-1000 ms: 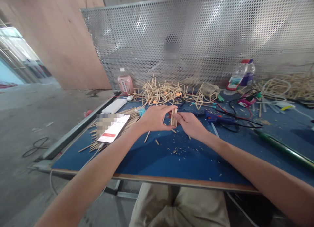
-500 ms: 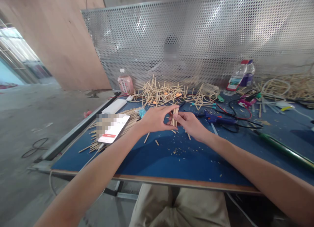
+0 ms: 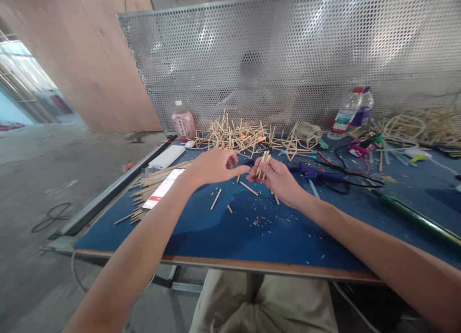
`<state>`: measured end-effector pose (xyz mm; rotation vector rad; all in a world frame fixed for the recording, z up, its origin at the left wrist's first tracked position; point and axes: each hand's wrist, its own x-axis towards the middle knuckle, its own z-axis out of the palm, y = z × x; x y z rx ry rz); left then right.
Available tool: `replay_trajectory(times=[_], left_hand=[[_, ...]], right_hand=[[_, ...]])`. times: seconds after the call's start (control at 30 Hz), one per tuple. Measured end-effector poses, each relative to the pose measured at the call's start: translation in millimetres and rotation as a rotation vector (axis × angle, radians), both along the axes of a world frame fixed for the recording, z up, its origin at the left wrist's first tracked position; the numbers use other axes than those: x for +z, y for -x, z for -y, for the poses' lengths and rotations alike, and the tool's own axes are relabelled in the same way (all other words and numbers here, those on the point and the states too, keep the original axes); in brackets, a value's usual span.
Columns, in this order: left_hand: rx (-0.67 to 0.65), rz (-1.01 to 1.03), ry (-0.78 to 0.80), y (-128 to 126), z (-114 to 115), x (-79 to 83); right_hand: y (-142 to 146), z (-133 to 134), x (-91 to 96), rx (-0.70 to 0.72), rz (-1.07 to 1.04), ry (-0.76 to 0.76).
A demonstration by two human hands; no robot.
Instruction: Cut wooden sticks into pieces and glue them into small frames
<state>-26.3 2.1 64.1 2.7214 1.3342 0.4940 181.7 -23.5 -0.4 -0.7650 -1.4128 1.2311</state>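
Several short wooden sticks [image 3: 265,163] stand bunched and slightly fanned in my right hand [image 3: 275,177], pinched between thumb and fingers above the blue table [image 3: 230,241]. My left hand [image 3: 216,167] is apart from the bunch, just to its left, thumb stretched toward it and fingers curved with a gap between. Nothing shows in the left hand, though its palm is partly hidden. Below the hands lie a few loose stick pieces [image 3: 216,199] and small wood shavings [image 3: 256,222].
A phone [image 3: 163,191] rests on long sticks [image 3: 142,198] at left, near a white box-shaped device [image 3: 167,156]. A jumbled stick pile [image 3: 234,133] lies before the perforated metal screen [image 3: 201,59]. At right are a blue glue gun [image 3: 322,173], cables, bottles [image 3: 345,114] and a green tube [image 3: 418,215].
My left hand has let go of the stick bunch and moved left. The right hand keeps the sticks, shifted slightly right and now more fanned.
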Motion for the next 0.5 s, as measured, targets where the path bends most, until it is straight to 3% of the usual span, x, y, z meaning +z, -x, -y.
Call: replay_trajectory(times=[0.1, 0.17, 0.23, 0.4, 0.5], left_hand=[[0.156, -0.264, 0.375, 15.6, -5.2, 6.3], [0.168, -0.37, 0.612, 18.9, -7.7, 2.9], [0.154, -0.37, 0.718, 17.0, -8.3, -2.8], [0.099, -0.29, 0.65, 6.3, -5.8, -8.6], [-0.026, -0.019, 0.529, 0.2, -5.9, -9.7]], right_hand=[[-1.6, -2.2, 0.1, -0.043, -0.028, 0.003], [-2.0, -2.5, 0.4, -0.037, -0.024, -0.005], [-1.9, -1.7, 0.8, 0.002, -0.034, -0.012], [-0.4, 1.1, 2.0, 0.0, -0.037, -0.003], [0.7, 0.3, 0.5, -0.028, 0.001, 0.061]])
